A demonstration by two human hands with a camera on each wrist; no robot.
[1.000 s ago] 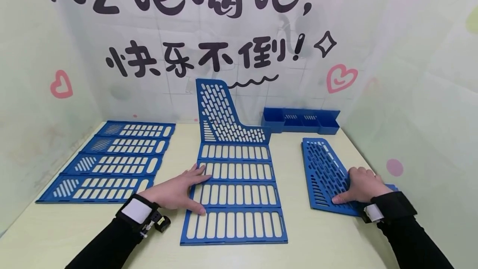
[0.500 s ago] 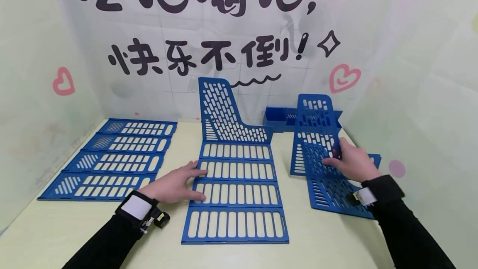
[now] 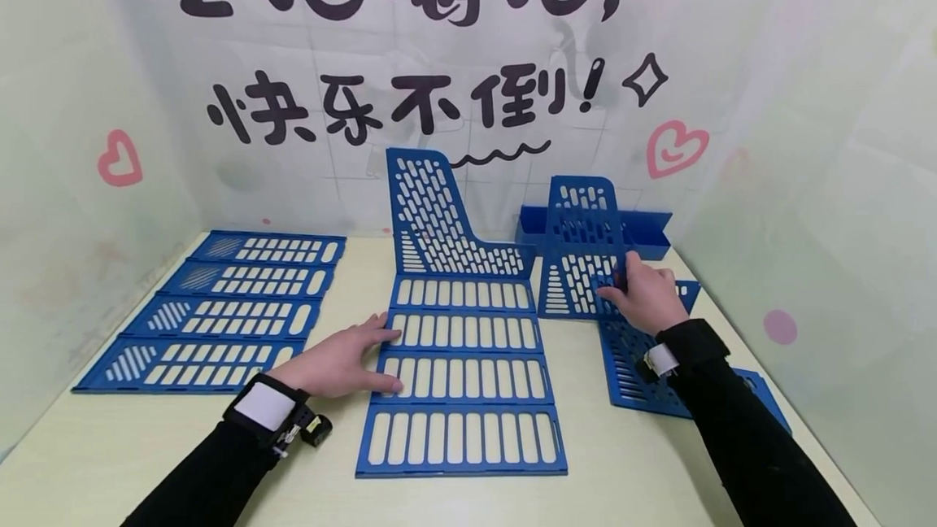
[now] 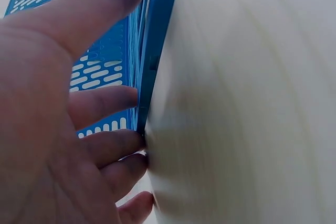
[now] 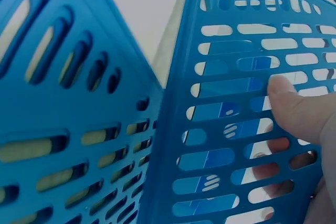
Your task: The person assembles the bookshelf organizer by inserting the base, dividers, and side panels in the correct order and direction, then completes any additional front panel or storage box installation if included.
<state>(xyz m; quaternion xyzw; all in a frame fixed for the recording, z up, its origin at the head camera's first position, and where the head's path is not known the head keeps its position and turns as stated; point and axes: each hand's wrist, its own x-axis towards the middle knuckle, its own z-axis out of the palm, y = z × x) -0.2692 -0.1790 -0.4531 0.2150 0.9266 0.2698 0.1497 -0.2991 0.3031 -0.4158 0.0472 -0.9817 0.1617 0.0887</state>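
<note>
Holding a perforated blue side panel (image 3: 581,250) upright above the tabletop (image 3: 146,446), the right hand (image 3: 644,297) pinches it low down, thumb on the near face and fingers (image 5: 268,174) showing through the slots from behind. It hangs toward the far right part of the tabletop, just beside the right edge of the slotted base panel (image 3: 461,372) but apart from it. The left hand (image 3: 340,364) lies flat with fingers spread, pressing the left edge of that base panel, which lies mid-tabletop.

By my reading the assembly is at an early stage. 1 side panel (image 3: 439,218) already stands upright at the far edge of the base panel and seems seated, though the joint itself cannot be made out. The lifted panel is not yet joined to anything. At least 1 more perforated panel (image 3: 644,372) lies flat near the right edge. 4 slotted shelves (image 3: 220,311) lie in a row by the left edge, and a blue tray piece (image 3: 647,234) sits at the far right corner, all untouched.
</note>
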